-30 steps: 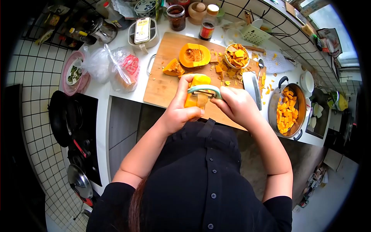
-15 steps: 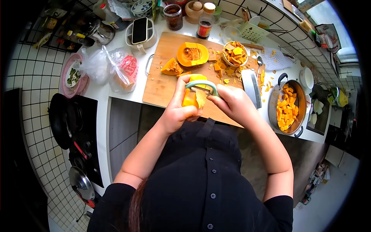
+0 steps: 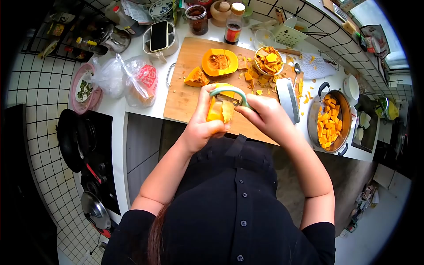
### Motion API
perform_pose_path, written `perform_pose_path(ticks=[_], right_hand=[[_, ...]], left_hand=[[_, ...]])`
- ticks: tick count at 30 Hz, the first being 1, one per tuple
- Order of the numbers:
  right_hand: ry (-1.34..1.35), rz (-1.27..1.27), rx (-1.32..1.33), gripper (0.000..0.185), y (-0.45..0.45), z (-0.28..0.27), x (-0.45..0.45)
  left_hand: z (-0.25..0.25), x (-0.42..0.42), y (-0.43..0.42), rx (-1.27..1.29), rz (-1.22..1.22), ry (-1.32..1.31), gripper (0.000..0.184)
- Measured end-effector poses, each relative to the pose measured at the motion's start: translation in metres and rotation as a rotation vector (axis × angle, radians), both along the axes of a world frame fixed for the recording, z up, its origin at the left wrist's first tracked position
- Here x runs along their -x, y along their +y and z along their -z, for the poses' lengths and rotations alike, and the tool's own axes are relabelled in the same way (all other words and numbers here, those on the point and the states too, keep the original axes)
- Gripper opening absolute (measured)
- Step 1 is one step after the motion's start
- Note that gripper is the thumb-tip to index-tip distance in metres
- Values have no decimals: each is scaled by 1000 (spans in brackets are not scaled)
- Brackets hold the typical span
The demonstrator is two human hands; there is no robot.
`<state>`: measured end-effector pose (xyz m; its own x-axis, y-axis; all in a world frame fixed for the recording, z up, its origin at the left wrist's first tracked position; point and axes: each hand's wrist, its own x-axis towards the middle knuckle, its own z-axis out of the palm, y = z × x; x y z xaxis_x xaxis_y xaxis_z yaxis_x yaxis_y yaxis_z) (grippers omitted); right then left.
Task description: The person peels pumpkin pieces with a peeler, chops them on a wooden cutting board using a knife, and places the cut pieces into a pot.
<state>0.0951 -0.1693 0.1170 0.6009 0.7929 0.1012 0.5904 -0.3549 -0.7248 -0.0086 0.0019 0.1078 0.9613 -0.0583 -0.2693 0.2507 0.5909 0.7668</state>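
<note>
green peeler (image 3: 230, 88) against part-peeled pumpkin chunk (image 3: 215, 112)

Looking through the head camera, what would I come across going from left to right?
Pink basin, plastic bag with red print, left hand, right hand, spoon, two-handled metal pot.

Black top (image 3: 207, 207) with short sleeves (image 3: 321, 238), round dark buttons (image 3: 243, 223) down its front, long lock of hair (image 3: 156, 234).

A phone (image 3: 159, 36) lies on a container (image 3: 173, 46) near a dark jar (image 3: 197, 21) and a bottle (image 3: 232, 30).
</note>
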Motion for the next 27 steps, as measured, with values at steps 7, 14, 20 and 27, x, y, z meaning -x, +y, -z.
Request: perform_pose_path(ticks=[7, 14, 20, 27], right_hand=[[-65, -3, 11, 31, -1, 6, 0], [-224, -12, 0, 29, -2, 6, -5], [-412, 112, 24, 28, -1, 7, 7], [-348, 174, -34, 27, -3, 13, 14]], left_hand=[[5, 1, 4, 30, 58, 25, 73], [2, -1, 5, 82, 86, 33, 73], [-6, -3, -1, 222, 41, 101, 67], [-5, -6, -10, 112, -3, 100, 65]])
